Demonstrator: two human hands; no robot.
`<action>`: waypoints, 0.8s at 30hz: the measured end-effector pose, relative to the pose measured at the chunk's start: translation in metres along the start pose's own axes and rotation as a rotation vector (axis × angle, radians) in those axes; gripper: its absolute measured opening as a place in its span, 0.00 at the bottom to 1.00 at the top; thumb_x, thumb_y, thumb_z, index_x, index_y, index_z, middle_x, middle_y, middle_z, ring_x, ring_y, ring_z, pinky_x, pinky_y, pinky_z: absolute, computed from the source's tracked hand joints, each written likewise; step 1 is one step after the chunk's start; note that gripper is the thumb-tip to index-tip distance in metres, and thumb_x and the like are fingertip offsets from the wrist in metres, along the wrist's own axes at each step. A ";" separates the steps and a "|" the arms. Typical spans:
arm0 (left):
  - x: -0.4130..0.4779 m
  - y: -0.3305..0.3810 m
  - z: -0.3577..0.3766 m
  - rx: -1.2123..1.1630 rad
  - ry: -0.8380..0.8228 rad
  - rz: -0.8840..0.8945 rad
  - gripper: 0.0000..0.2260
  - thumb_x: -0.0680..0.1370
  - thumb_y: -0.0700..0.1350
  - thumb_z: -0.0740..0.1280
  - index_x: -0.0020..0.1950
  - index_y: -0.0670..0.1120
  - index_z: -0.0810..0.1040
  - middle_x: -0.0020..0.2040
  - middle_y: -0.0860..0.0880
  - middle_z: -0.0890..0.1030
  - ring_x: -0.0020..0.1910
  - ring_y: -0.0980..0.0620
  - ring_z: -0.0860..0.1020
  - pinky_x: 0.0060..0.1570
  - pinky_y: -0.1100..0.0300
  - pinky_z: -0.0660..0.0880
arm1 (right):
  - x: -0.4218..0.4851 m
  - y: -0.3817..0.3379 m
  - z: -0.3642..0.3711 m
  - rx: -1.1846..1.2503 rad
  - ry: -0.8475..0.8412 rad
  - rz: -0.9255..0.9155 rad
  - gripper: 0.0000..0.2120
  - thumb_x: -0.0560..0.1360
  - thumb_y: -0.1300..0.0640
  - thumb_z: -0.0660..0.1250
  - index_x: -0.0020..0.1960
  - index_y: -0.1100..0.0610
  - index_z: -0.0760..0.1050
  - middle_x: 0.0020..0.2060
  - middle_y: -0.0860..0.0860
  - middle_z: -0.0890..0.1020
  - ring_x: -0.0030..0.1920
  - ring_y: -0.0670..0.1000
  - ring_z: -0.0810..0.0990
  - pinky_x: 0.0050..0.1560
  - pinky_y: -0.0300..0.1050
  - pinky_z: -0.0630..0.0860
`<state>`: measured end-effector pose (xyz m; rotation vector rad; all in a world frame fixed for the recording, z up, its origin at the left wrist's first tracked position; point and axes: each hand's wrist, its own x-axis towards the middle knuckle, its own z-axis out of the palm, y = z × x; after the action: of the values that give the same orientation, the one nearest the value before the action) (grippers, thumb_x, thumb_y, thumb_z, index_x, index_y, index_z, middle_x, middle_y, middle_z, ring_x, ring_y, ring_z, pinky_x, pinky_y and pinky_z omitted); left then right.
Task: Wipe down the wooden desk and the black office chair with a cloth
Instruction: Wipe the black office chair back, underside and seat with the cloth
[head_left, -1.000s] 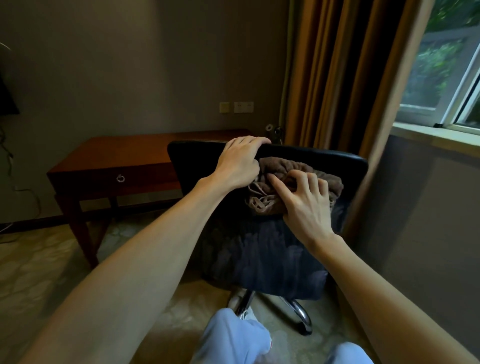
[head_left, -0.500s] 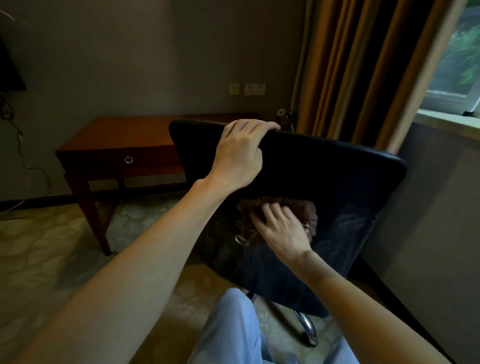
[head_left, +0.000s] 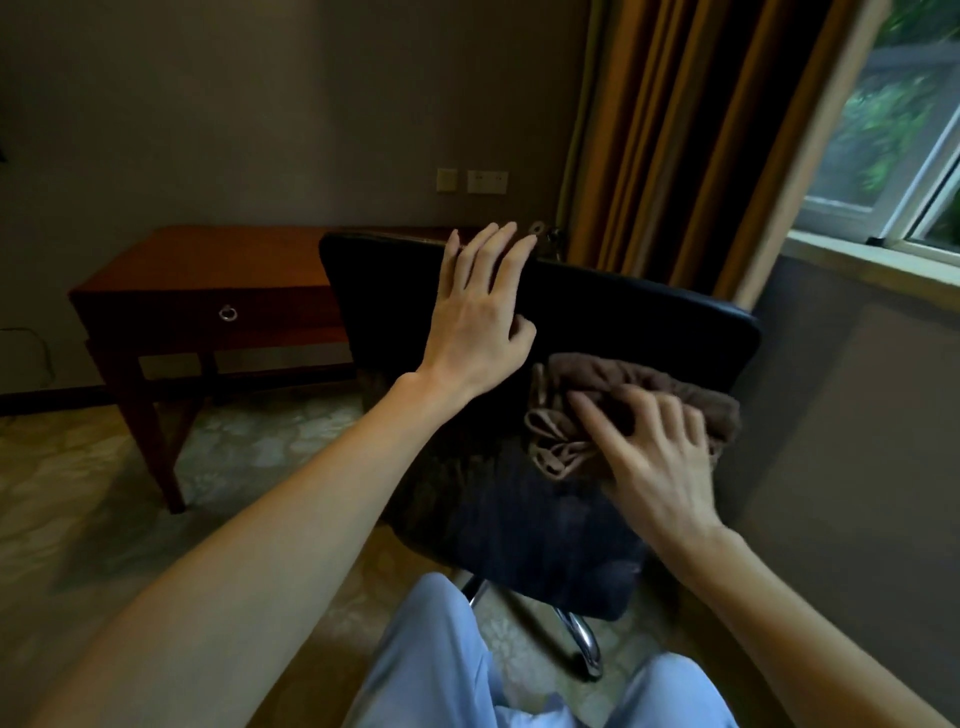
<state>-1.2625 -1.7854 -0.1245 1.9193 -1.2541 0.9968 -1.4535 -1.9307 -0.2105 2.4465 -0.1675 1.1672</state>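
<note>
Against the back of the black chair (head_left: 597, 322), the right hand (head_left: 660, 457) presses a bunched brown cloth (head_left: 623, 395) flat with spread, nearly straight fingers, just below the padded top edge on its right side. The left hand (head_left: 480, 312) lies open on the same backrest further left, fingers straight and reaching over the top edge, the thumb loosely bent; it steadies the chair rather than gripping it. The chair stands on a chrome base (head_left: 582, 639) close in front of the person's knees, and the wooden desk (head_left: 208, 270) sits behind it at the far left, against the wall, with a ring pull on its drawer. Orange curtains (head_left: 691, 135) hang at the far right beside a window (head_left: 893, 156).

The step in hand looks like wiping the chair back. The likely trouble is the chair itself: it probably swivels or rolls, so a hard sideways stroke could turn it away, since the flat left hand has no real hold on it. The cloth is loosely bunched and only pressed, not pinched, so it may slip out from under the fingers and drop to the floor. Its folded hems could also trail and leave streaks.
</note>
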 end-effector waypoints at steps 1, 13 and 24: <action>0.001 0.007 0.003 -0.001 0.020 0.040 0.29 0.75 0.42 0.69 0.77 0.43 0.70 0.76 0.43 0.70 0.79 0.44 0.64 0.81 0.40 0.51 | -0.002 0.012 -0.010 -0.006 0.037 0.026 0.31 0.72 0.55 0.70 0.74 0.51 0.72 0.61 0.61 0.72 0.57 0.63 0.71 0.54 0.57 0.67; 0.010 0.038 0.025 -0.074 0.081 0.133 0.20 0.78 0.45 0.66 0.71 0.48 0.76 0.66 0.49 0.78 0.71 0.48 0.73 0.81 0.38 0.49 | -0.035 0.045 0.038 -0.003 0.040 0.086 0.34 0.64 0.53 0.78 0.69 0.52 0.76 0.58 0.63 0.73 0.52 0.64 0.71 0.51 0.59 0.69; 0.006 0.072 0.037 0.041 0.097 0.076 0.27 0.75 0.52 0.68 0.72 0.43 0.74 0.72 0.42 0.73 0.76 0.42 0.67 0.78 0.31 0.48 | -0.060 0.057 0.003 0.058 0.067 0.045 0.36 0.69 0.52 0.74 0.75 0.48 0.69 0.59 0.59 0.73 0.54 0.61 0.72 0.53 0.56 0.67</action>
<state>-1.3189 -1.8436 -0.1317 1.8428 -1.2681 1.1482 -1.5057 -1.9875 -0.2400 2.4612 -0.1721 1.2883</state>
